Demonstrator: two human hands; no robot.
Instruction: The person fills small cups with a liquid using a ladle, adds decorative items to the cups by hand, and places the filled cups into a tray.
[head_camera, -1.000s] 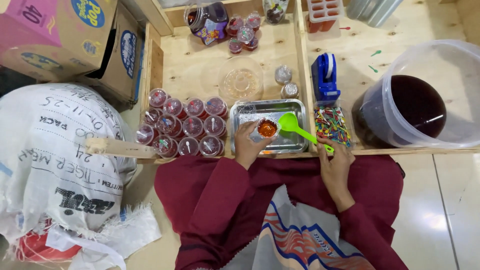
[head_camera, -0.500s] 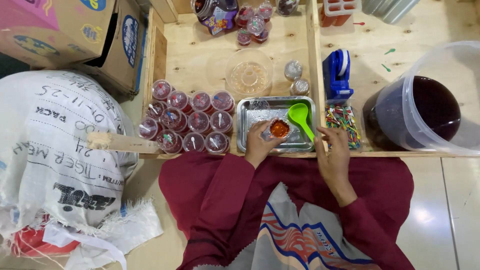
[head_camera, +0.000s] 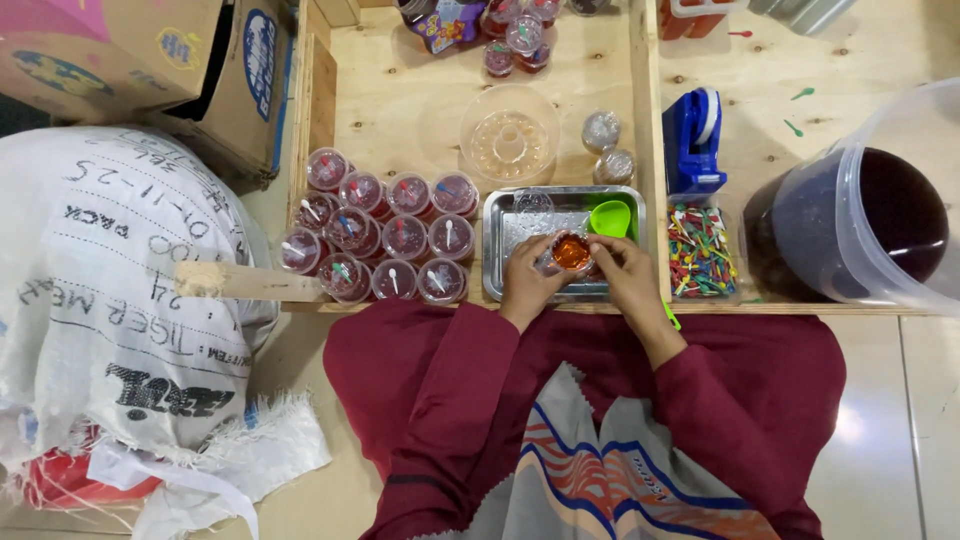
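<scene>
A small clear cup of orange-red jelly (head_camera: 571, 252) sits over the metal tray (head_camera: 505, 240), and both my hands hold it. My left hand (head_camera: 527, 282) grips its left side; my right hand (head_camera: 626, 275) closes on its right side. The green plastic spoon (head_camera: 610, 218) rests in the tray just behind my right hand, its handle running under that hand toward the table edge. An empty clear lid or cup (head_camera: 532, 203) lies at the tray's back left.
Several lidded red jelly cups (head_camera: 385, 237) stand left of the tray. A box of small coloured spoons (head_camera: 700, 252), a blue tape dispenser (head_camera: 696, 140) and a big bucket of dark liquid (head_camera: 860, 225) are to the right. A clear bowl (head_camera: 509, 143) sits behind.
My right hand let go of the green spoon's handle and moved left onto the jelly cup. The spoon now lies in the tray. The view shifted slightly.
</scene>
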